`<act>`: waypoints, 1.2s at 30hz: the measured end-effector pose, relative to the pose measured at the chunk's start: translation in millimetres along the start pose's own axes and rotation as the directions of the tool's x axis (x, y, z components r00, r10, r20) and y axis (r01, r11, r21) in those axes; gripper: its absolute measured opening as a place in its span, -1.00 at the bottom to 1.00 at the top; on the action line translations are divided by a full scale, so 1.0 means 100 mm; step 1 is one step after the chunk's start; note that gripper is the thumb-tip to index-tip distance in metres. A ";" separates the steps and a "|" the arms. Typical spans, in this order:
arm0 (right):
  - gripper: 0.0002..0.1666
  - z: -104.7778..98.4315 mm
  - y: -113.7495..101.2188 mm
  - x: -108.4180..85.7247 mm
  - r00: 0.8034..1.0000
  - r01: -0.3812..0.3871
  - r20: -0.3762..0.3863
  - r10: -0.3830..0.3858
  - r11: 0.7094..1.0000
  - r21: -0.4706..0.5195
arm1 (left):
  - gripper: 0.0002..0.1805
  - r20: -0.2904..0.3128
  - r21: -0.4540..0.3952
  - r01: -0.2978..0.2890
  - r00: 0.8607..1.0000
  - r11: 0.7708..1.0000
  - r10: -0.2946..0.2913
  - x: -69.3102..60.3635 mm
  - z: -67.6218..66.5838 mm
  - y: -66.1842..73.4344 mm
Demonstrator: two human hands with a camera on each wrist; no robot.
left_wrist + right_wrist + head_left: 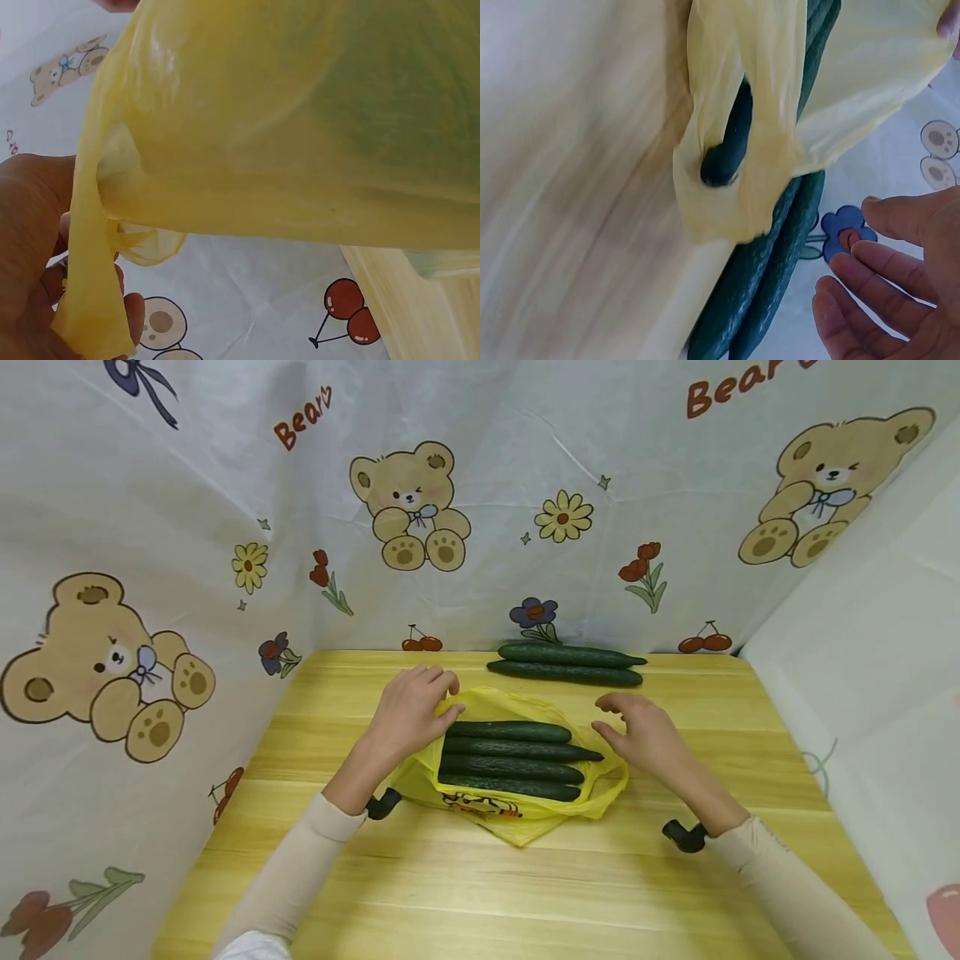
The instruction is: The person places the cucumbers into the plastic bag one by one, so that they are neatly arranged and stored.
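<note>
A yellow plastic bag (pixel 525 700) lies on the table with its mouth towards the right, and several green cucumbers (pixel 517 750) rest side by side in it. The left hand (pixel 408 710) is at the bag's left upper edge; in the left wrist view a strip of the bag (pixel 94 262) runs between the palm and the curled fingers (pixel 135 315) of the hand (pixel 30 247). The right hand (pixel 648 735) hovers right of the bag, thumb and fingers apart. In the right wrist view that hand (pixel 900 277) touches nothing, and a cucumber tip (pixel 720 165) shows through the bag's loop (pixel 772 157).
Two more cucumbers (pixel 566 666) lie side by side behind the bag, near the table's back edge. A white curtain (pixel 495 527) printed with bears and flowers surrounds the wooden table (pixel 465 893) at the back and sides. A thin cord (pixel 821 764) hangs at the right.
</note>
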State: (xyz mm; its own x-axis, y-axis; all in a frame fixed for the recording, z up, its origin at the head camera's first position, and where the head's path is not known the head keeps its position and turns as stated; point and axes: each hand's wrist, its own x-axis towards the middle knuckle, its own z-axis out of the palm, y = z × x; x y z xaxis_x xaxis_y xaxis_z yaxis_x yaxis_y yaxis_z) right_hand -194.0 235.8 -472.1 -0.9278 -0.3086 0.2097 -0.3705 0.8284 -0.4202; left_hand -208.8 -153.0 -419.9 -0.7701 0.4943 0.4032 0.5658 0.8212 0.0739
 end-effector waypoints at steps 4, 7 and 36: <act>-0.53 -0.04 0.12 0.09 1.000 -0.018 0.015 0.018 1.000 -0.001 | -0.82 -0.008 0.007 -0.004 1.000 1.000 0.004 -0.05 -0.01 -0.01; -0.52 -0.06 0.24 0.17 0.999 -0.040 0.025 0.040 0.999 0.013 | -0.87 -0.016 0.014 -0.004 1.000 1.000 0.004 -0.07 -0.01 -0.01; -0.11 0.22 1.19 1.01 0.985 -0.167 0.063 0.163 0.984 0.065 | -0.93 -0.047 -0.011 -0.008 0.999 1.000 0.007 -0.12 0.03 -0.04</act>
State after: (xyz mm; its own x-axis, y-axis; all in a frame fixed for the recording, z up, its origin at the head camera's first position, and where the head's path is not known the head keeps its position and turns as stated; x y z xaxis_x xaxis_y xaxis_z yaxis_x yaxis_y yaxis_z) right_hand -332.9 293.1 -520.5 -0.9768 -0.1977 0.0826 -0.2120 0.8363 -0.5056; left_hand -202.7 -160.9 -427.4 -0.7513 0.4861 0.4464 0.5749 0.8142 0.0811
